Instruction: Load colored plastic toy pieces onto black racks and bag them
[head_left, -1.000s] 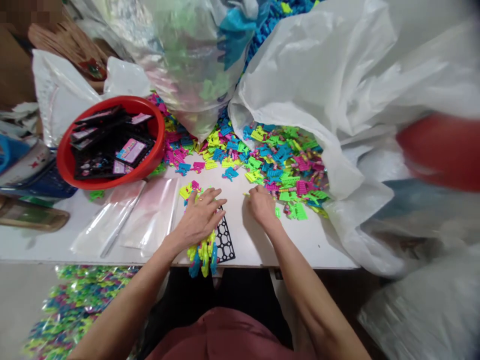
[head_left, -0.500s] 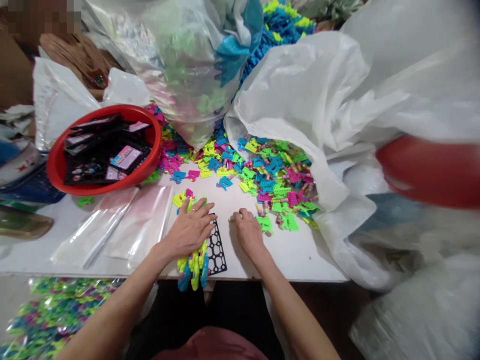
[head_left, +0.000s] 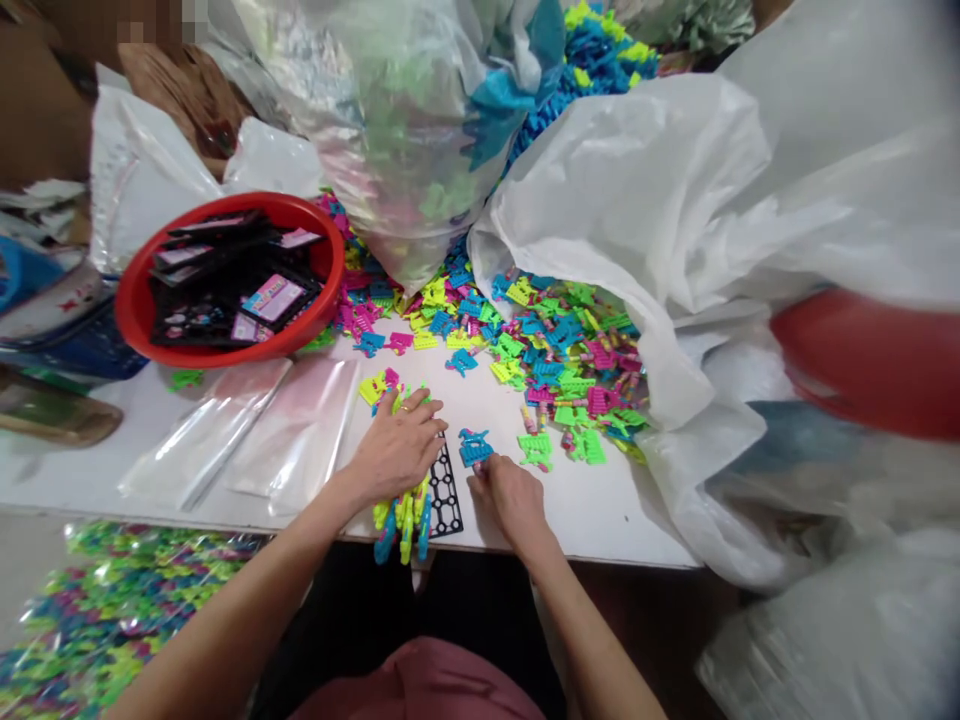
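Observation:
My left hand (head_left: 397,445) lies flat, fingers stretched, over a row of yellow and blue plastic toy pieces (head_left: 405,520) on a black plastic grid frame (head_left: 447,495). The grid's right side shows bare holes; its left part is hidden under the pieces and hand. Right of the grid, my right hand (head_left: 514,495) is closed, its fingertips at the lower edge of a blue comb-edged plastic toy piece (head_left: 475,447). A small pinkish bit shows at those fingertips, too small to name. Green toy pieces (head_left: 535,450) lie just to the right.
A heap of mixed toy pieces (head_left: 562,360) spills from a white plastic bag (head_left: 630,170). At left stand a red basin (head_left: 135,320) of black packs and clear plastic sleeves (head_left: 300,440). A filled clear bag (head_left: 405,150) stands behind; bagged pieces (head_left: 112,610) lie below the table's left edge.
My right hand has moved a little toward me, and the blue toy piece now shows beyond its fingertips. My left hand stays over the grid. The whole view has shifted slightly.

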